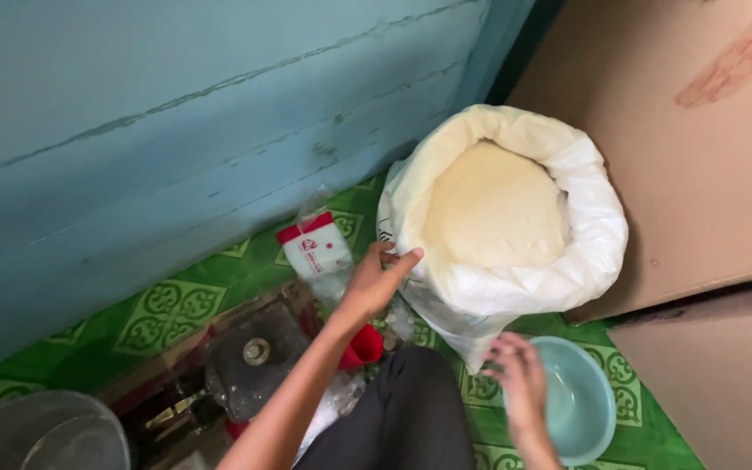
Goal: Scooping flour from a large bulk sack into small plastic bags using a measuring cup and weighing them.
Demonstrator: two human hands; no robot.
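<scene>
Right hand [522, 376] is smeared with motion blur, its grip unreadable. Beneath it, the pale blue bowl [587, 402] runs off the bottom edge. The steel pot [41, 433] is cropped too.
</scene>
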